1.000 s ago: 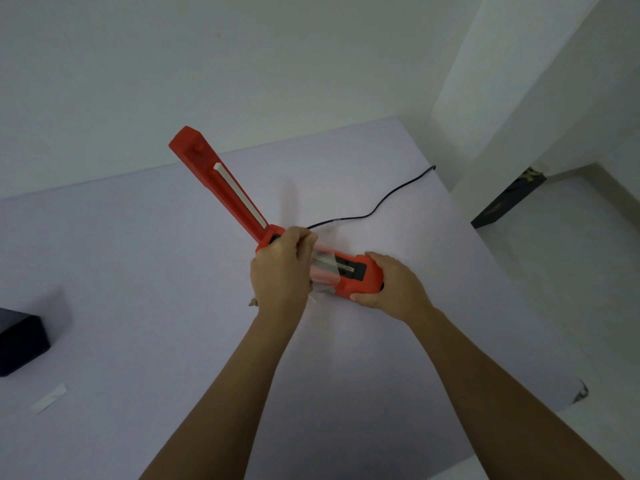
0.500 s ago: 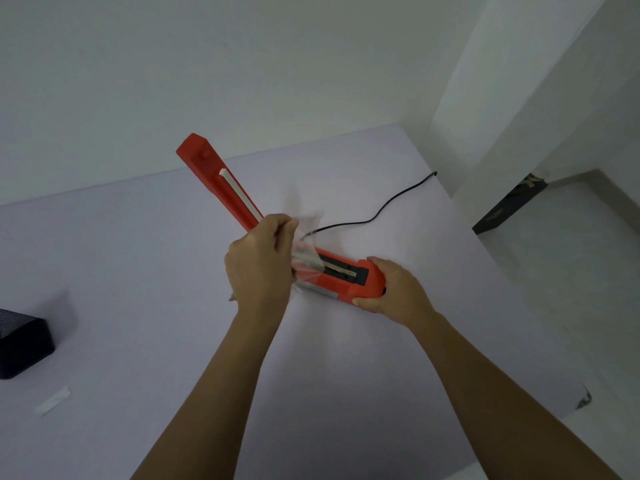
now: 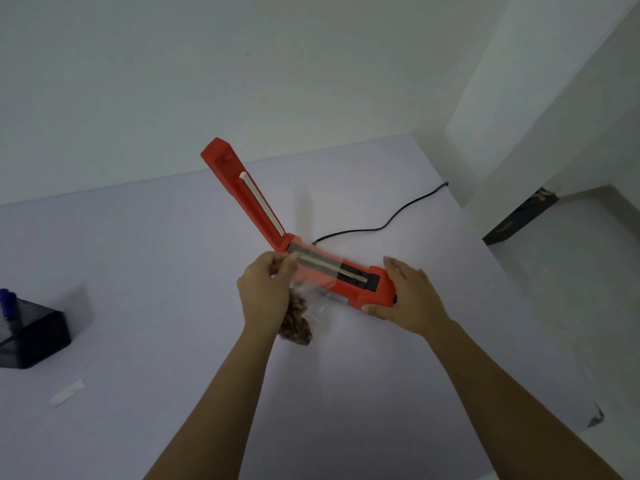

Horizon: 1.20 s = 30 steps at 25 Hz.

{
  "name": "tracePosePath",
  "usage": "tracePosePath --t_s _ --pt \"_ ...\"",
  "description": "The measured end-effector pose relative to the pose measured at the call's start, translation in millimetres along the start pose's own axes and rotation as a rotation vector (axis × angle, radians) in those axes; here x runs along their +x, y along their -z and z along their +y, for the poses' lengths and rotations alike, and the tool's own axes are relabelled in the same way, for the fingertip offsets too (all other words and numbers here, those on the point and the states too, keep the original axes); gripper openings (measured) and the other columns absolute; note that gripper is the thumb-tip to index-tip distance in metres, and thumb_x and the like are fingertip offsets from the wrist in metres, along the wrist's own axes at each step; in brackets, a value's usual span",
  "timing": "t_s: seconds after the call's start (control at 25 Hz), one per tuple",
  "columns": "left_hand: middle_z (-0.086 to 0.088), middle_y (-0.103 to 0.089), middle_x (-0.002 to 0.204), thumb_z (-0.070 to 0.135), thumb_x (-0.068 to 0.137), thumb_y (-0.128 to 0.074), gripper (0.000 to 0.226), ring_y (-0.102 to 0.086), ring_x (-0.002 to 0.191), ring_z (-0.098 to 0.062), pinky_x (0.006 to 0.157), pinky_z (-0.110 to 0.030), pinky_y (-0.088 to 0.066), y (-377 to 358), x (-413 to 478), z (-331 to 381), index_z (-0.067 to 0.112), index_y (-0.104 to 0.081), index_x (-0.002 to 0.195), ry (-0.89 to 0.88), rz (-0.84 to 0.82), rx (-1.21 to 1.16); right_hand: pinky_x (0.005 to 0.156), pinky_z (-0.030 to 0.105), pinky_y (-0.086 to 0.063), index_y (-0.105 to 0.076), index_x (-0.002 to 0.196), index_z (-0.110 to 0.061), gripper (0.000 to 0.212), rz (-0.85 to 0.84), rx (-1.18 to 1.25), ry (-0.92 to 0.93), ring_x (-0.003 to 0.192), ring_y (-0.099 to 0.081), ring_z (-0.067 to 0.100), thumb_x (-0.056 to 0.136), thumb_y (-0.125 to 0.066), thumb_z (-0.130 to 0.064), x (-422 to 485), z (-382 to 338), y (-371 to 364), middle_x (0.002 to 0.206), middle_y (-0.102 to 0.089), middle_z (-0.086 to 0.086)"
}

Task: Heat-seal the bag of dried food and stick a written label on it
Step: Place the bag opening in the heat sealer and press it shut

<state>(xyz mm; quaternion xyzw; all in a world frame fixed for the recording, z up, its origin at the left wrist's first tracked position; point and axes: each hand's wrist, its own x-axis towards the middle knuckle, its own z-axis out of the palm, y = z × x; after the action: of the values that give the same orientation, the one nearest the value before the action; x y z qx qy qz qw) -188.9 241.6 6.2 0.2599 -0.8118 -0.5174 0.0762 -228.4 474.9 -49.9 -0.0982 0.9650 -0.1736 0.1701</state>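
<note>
My left hand [image 3: 266, 292] pinches the bag [image 3: 299, 323] at the red heat sealer's [image 3: 353, 289] hinge, its mouth laid across the sealer's strip (lid [image 3: 249, 195] raised), while my right hand's [image 3: 412, 299] straight fingers cup the sealer's other end.

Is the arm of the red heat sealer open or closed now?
Open. The arm stands raised at an angle from the base, and the mouth of the bag lies across the bare sealing strip.
</note>
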Motion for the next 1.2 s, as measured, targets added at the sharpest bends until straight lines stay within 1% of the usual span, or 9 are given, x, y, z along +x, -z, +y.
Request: tracePosePath --t_s 0.08,0.2,0.28,0.44,0.52,0.68,0.8,0.96,1.2 --pt "0.003 -0.071 0.08 0.033 0.088 -0.06 0.015 -0.068 0.075 -0.023 0.077 -0.04 -0.056 -2 -6 -12 0.021 -0.067 0.081 0.067 -0.011 -0.042 0.117 0.042 -0.011 -0.007 0.147 -0.013 0.107 0.078 0.102 0.0 0.144 -0.012 0.021 0.071 -0.054 -0.071 -6 -14 7 0.157 -0.014 0.005" --pt "0.004 -0.071 0.082 0.035 0.088 -0.06 0.014 -0.068 0.07 -0.024 0.075 -0.046 -0.057 0 -14 -22 0.024 -0.065 0.081 0.073 0.018 -0.058 0.103 0.03 -0.039 -0.043 0.136 -0.015 0.062 0.416 0.57 -0.073 0.125 -0.047 0.016 0.085 -0.055 -0.048 -23 -60 8 0.137 -0.049 0.004" --pt "0.007 -0.07 0.082 0.034 0.088 -0.061 0.012 -0.069 0.07 -0.024 0.074 -0.045 -0.058 5 -18 -22 0.025 -0.064 0.082 0.066 0.038 -0.072 0.095 0.026 -0.047 -0.058 0.123 -0.016 0.048 0.353 0.813 -0.144 0.109 -0.06 0.011 0.088 -0.049 -0.048 -31 -98 4 0.119 -0.064 0.0" --pt "0.007 -0.069 0.082 0.033 0.088 -0.06 0.01 -0.069 0.064 -0.024 0.067 -0.043 -0.059 24 -28 -22 0.025 -0.063 0.083 0.048 0.044 -0.122 0.096 0.029 -0.048 -0.064 0.113 -0.02 0.029 0.242 1.119 -0.166 0.102 -0.063 0.004 0.091 -0.054 -0.035 -32 -144 -10 0.106 -0.069 -0.01" --pt "0.004 -0.07 0.085 0.032 0.089 -0.059 0.013 -0.068 0.057 -0.022 0.06 -0.04 -0.06 34 -33 -26 0.02 -0.063 0.085 0.08 0.038 -0.165 0.093 0.028 -0.05 -0.066 0.106 -0.023 0.018 0.257 1.192 -0.146 0.098 -0.065 0.002 0.09 -0.057 -0.025 -32 -156 -13 0.102 -0.071 -0.009" --pt "0.002 -0.07 0.088 0.026 0.094 -0.052 0.013 -0.061 0.047 -0.004 0.046 -0.019 -0.053 63 -43 -44 0.015 -0.058 0.094 0.18 -0.024 -0.28 0.087 0.025 -0.052 -0.067 0.099 -0.021 0.014 0.229 1.271 -0.096 0.093 -0.067 0.006 0.087 -0.061 -0.016 -39 -189 -17 0.097 -0.072 -0.006" --pt "-0.004 -0.069 0.094 0.018 0.095 -0.047 0.01 -0.064 0.057 -0.016 0.055 -0.025 -0.055 94 -51 -61 0.013 -0.052 0.102 0.219 -0.094 -0.454 0.08 0.018 -0.053 -0.067 0.098 -0.019 0.015 0.146 1.291 -0.04 0.089 -0.068 0.004 0.087 -0.06 -0.01 -47 -219 -25 0.094 -0.072 -0.004" --pt "0.003 -0.069 0.102 0.022 0.099 -0.04 0.022 -0.072 0.072 -0.024 0.065 -0.026 -0.058 137 -58 -82 0.027 -0.046 0.12 0.169 -0.181 -0.499 0.084 0.022 -0.053 -0.066 0.094 -0.025 0.016 -0.009 1.21 -0.004 0.09 -0.068 0.006 0.087 -0.061 -0.011 -64 -252 -49 0.094 -0.073 -0.005" --pt "-0.005 -0.071 0.096 0.026 0.097 -0.045 0.021 -0.072 0.073 -0.027 0.064 -0.03 -0.059 192 -66 -100 0.017 -0.062 0.105 0.125 -0.187 -0.518 0.08 0.022 -0.054 -0.067 0.093 -0.024 0.014 -0.063 1.27 -0.051 0.089 -0.069 0.008 0.086 -0.063 -0.013 -91 -286 -75 0.096 -0.073 0.0"
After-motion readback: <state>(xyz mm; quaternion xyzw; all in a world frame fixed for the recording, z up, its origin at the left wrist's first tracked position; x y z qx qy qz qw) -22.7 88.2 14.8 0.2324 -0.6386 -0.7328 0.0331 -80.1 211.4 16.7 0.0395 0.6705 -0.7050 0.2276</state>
